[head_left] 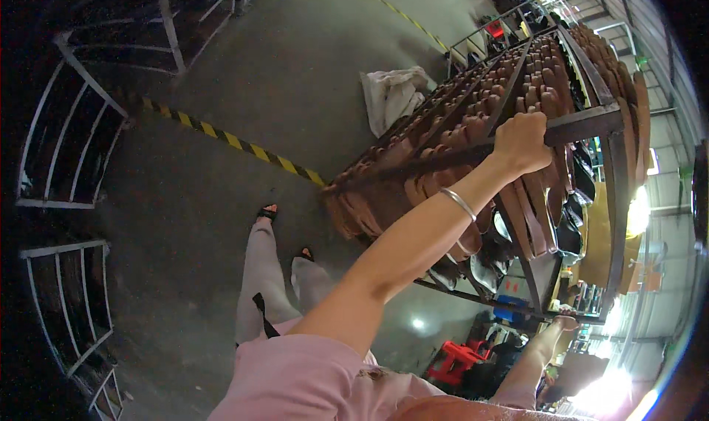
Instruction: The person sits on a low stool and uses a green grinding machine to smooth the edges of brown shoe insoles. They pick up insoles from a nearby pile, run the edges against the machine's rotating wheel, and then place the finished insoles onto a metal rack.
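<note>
A tall metal rack stands to my right, packed with rows of long brown pieces that look like shoe soles. My left hand is closed in a fist round the rack's bar, near a corner, and a silver bangle hangs on that wrist. Farther right and lower in the picture, my right hand grips the same rack's frame at another corner; its fingers show only small. Inside the frame, glossy black pieces lie beneath the brown ones.
Yellow-and-black tape crosses the grey floor. Empty-looking metal racks line the left. A pale sack lies beside the loaded rack. A red plastic stool and a blue bin stand at the lower right.
</note>
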`<state>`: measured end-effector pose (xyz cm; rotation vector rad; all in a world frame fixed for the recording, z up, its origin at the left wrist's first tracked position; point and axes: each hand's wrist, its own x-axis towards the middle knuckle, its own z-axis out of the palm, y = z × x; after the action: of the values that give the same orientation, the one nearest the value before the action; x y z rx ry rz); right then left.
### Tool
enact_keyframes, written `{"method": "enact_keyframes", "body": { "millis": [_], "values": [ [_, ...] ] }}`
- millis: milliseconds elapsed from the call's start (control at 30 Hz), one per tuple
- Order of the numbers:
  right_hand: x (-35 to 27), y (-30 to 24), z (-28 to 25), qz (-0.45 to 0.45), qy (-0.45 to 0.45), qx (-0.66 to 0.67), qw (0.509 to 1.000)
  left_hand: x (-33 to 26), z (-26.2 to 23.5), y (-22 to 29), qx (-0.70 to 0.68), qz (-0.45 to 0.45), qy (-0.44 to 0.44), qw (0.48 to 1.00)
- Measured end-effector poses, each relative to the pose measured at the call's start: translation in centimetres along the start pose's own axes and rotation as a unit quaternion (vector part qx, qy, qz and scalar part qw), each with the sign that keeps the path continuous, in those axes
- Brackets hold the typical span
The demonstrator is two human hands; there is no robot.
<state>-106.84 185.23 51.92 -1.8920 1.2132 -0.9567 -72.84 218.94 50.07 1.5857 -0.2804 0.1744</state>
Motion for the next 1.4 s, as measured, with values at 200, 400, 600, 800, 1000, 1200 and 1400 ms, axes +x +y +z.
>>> {"method": "enact_keyframes", "body": {
  "millis": [200, 400, 600, 800, 1000, 1200, 1400],
  "values": [
    [2.4, 1.7, -0.6, -0.016, -0.003, 0.048, 0.999, -3.3, 1.0, 1.0, -0.001, 0.012, 0.035, 0.999],
    [5.5, 5.1, -1.9, -0.030, -0.007, 0.117, 0.993, -6.8, 3.1, 1.5, 0.018, 0.042, 0.084, 0.995],
    [10.1, 7.4, -2.6, -0.049, -0.004, 0.226, 0.973, -10.1, 4.6, 2.6, 0.028, 0.044, 0.105, 0.993],
    [15.4, 7.2, -2.6, -0.070, -0.009, 0.331, 0.941, -13.9, 6.2, 3.4, 0.022, 0.051, 0.122, 0.991],
    [17.9, 7.4, -2.7, -0.067, -0.033, 0.379, 0.922, -17.5, 8.2, 3.7, 0.019, 0.107, 0.167, 0.980],
    [19.4, 7.8, -1.9, -0.079, -0.083, 0.407, 0.906, -21.3, 9.3, 4.0, 0.038, 0.127, 0.179, 0.975],
    [22.6, 8.2, -1.3, -0.093, -0.125, 0.445, 0.882, -25.3, 9.9, 5.8, 0.067, 0.116, 0.195, 0.972]
  ]
}}
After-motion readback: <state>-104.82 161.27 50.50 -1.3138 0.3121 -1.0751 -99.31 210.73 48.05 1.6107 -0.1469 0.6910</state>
